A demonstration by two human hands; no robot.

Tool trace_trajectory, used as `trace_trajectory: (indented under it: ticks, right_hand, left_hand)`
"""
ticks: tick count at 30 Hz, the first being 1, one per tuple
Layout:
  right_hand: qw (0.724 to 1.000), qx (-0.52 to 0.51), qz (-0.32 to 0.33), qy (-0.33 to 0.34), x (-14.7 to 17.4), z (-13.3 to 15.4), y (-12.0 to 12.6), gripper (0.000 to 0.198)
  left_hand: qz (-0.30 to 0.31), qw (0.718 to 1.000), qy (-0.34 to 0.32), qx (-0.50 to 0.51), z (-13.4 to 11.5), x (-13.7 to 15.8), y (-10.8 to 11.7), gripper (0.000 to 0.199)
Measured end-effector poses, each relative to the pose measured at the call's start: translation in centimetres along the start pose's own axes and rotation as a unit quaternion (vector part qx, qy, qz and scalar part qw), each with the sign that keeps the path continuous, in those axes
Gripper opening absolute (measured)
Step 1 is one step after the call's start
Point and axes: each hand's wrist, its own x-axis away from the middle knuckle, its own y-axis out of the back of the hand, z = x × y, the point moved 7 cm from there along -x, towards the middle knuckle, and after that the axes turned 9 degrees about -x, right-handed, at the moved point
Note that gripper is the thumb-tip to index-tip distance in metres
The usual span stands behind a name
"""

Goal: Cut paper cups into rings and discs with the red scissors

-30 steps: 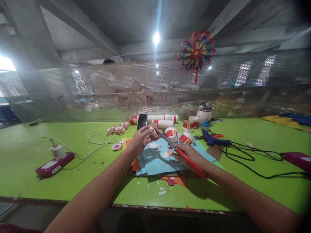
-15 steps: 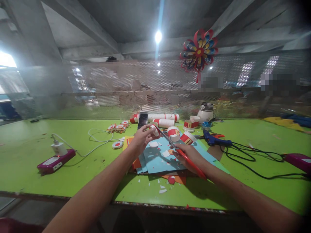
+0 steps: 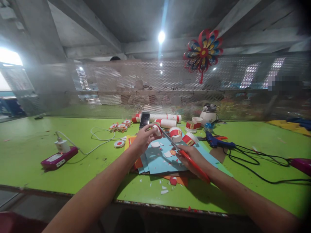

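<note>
My left hand point(image 3: 145, 138) pinches a small white-and-red paper cup point(image 3: 157, 130), partly covered by the fingers. My right hand point(image 3: 193, 157) is wrapped round red-handled scissors point(image 3: 196, 165); their blades slant up and left to the cup's edge. I cannot tell whether the blades touch it. Below the hands lie light blue paper sheets point(image 3: 155, 165) strewn with white and red scraps. Two more paper cups, one tilted point(image 3: 190, 139) and one tipped toward me point(image 3: 176, 134), are just beyond the scissors.
Stacked cups point(image 3: 166, 123), a phone point(image 3: 145, 119) and a lidded bottle point(image 3: 208, 113) stand at the back. On the right is a blue glue gun point(image 3: 216, 141) with black cables. Left are red-and-white paper discs point(image 3: 119, 143) and a purple power strip point(image 3: 59, 158). A perforated screen point(image 3: 102, 87) rises behind.
The whole view has shifted slightly, with things appearing a little farther right. Both hands keep their hold on the cup and scissors, with hardly any movement relative to the table.
</note>
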Motion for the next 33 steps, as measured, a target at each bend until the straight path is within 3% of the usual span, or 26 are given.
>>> trace_trajectory:
  ticks: [33]
  right_hand:
    - [1.0,0.019,0.0,0.015,0.07,0.65,-0.12,0.02]
  left_hand:
    - [-0.016,1.0,-0.01,-0.008,-0.05,-0.14,0.5,0.041]
